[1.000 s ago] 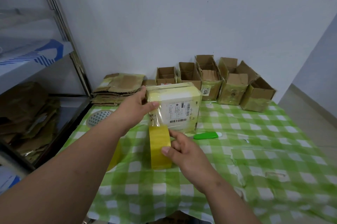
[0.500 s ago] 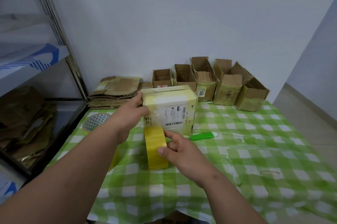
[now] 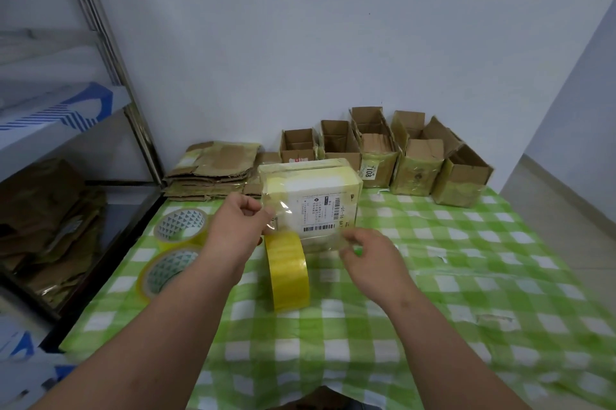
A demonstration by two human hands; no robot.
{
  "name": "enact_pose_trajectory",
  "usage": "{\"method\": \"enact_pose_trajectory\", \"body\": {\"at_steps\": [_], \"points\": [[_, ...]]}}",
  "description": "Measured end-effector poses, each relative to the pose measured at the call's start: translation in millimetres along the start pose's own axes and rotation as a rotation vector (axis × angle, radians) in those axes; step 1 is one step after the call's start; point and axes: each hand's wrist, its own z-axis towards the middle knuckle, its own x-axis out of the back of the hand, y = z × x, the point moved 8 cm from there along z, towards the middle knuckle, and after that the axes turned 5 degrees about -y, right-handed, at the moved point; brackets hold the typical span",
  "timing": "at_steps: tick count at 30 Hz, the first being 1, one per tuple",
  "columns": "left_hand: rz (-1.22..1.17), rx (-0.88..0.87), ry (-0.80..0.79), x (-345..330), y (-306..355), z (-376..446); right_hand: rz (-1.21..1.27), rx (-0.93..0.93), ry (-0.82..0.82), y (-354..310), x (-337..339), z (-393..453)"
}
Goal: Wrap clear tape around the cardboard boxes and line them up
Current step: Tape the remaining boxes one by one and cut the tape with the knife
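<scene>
Both forearms are bare from the bottom edge up to the wrists, with no sleeves, watch or rings showing, and the left hand (image 3: 238,222) and right hand (image 3: 373,259) wear no gloves, with short nails on the fingers.

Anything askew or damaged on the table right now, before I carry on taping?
The rightmost box in the back row sits turned at an angle, out of line with its neighbours. The tablecloth is wrinkled on the right, with what look like scraps of tape stuck to it. Nothing is spilled.
</scene>
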Motion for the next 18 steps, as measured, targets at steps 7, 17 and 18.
{"method": "enact_pose_trajectory", "body": {"at_steps": [7,17,18], "points": [[-0.122,0.114,-0.084,-3,-16,-2,-0.579,-0.075,-0.087,40,-15,13],[-0.265,0.189,-0.141,-7,-36,-5,-0.306,-0.036,0.025,25,10,8],[-0.268,0.187,-0.138,-7,-36,-5,-0.225,-0.005,0.04,18,13,4]]}}
